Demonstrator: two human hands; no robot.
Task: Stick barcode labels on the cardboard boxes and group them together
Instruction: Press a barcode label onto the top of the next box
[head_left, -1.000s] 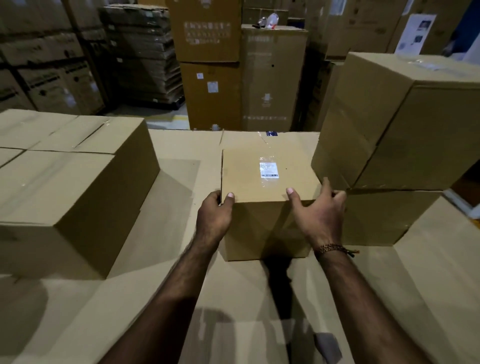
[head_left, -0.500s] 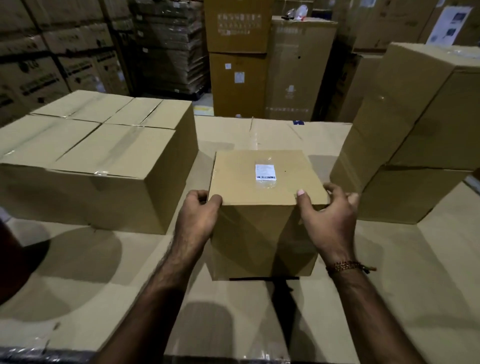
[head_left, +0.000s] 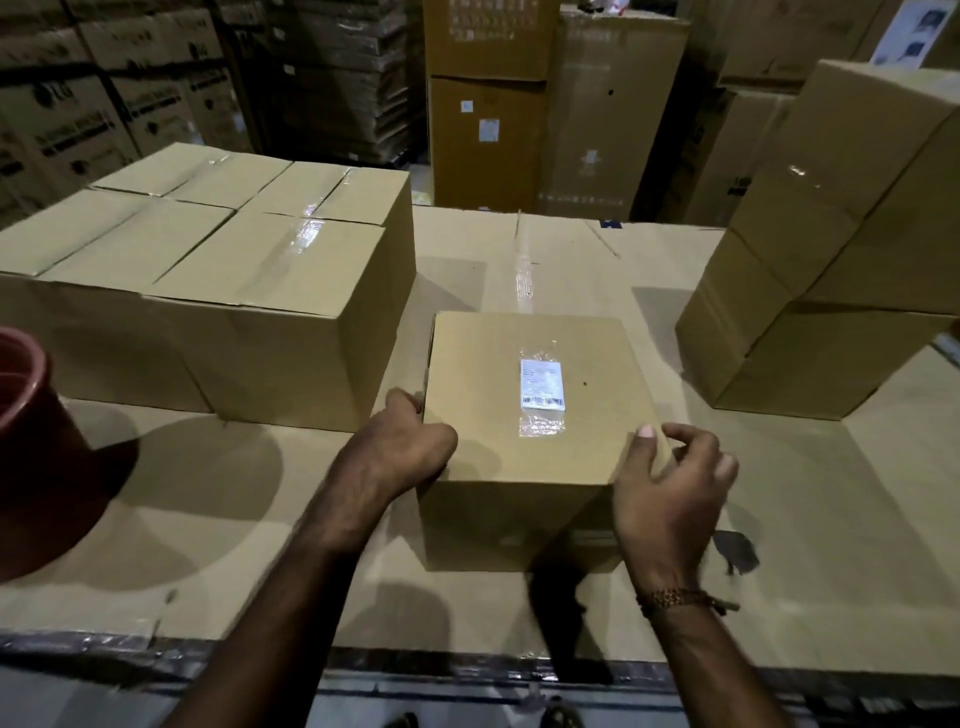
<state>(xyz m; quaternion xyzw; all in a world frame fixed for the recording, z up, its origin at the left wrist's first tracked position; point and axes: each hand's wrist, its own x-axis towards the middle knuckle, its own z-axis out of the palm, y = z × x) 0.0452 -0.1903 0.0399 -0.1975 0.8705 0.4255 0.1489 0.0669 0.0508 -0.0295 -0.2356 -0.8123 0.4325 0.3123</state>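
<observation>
Warehouse stacks of brown cartons (head_left: 618, 104) fill the background behind a wide cardboard work surface (head_left: 831, 519).

On the left of the surface: a group of closed boxes (head_left: 218, 275), pushed together side by side, tape seams shining on top. On the right: two stacked boxes (head_left: 852, 260), the upper one turned slightly off the lower.

Between them, nearer the front edge: a smaller box (head_left: 535, 441), upright, its left side close to the left group but with a narrow gap visible. A white barcode label (head_left: 542, 384) sits on its top face under a patch of clear tape.

Left edge of view: a dark red round object (head_left: 36, 457), partly cut off; cannot identify it.

Left hand (head_left: 400, 441) grips the small box at its near left top edge, fingers curled round the side. Right hand (head_left: 670, 483) is at the near right corner, thumb on the top face, fingers loosely bent and spread beside the box; firm grip cannot be confirmed. A beaded bracelet (head_left: 675, 600) is on the right wrist.
</observation>
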